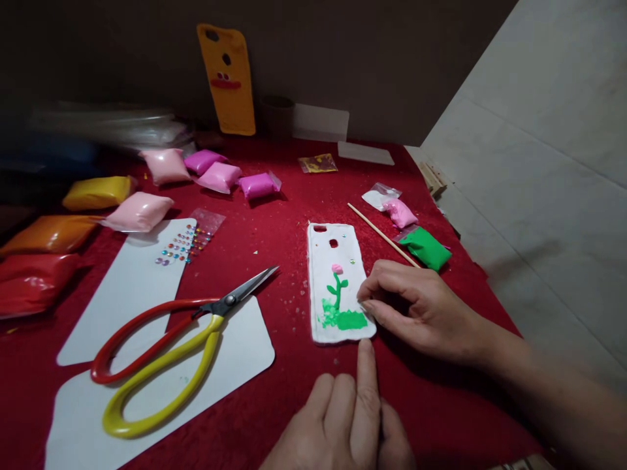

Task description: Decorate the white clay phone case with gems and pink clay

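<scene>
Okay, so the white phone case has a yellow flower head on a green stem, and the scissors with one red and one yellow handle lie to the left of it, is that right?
Not quite: the flower head is pink, not yellow, as the head view shows. It sits on a green stem on the white phone case, with the scissors to the left.
</scene>
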`<state>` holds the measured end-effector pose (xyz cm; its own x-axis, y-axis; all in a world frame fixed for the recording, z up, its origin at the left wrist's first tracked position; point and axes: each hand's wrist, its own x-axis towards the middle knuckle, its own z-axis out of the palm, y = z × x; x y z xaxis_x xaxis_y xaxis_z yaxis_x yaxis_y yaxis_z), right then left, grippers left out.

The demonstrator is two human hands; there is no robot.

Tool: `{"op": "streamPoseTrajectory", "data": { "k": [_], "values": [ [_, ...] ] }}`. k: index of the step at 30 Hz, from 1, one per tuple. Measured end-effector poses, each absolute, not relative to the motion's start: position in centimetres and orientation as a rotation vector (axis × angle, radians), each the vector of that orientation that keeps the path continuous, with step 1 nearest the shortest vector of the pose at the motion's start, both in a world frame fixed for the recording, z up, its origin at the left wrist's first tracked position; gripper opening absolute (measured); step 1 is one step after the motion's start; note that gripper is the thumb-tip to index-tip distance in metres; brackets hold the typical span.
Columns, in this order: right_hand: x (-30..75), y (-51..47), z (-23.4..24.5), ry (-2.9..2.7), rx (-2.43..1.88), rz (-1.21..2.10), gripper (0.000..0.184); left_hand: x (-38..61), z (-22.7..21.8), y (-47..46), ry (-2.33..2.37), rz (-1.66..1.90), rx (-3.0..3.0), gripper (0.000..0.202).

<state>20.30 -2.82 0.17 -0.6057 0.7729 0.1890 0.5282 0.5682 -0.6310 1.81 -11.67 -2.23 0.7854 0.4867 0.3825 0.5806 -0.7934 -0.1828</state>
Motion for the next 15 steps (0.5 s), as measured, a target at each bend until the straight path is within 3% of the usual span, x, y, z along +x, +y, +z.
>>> {"op": "streamPoseTrajectory", "data": {
  "k": [15],
  "values": [
    [20.51, -2.47, 0.59, -2.318, -1.095, 0.715, 0.012, 1.90, -2.72, -11.52, -0.827, -0.531, -2.655, 0.028]
  ]
}}
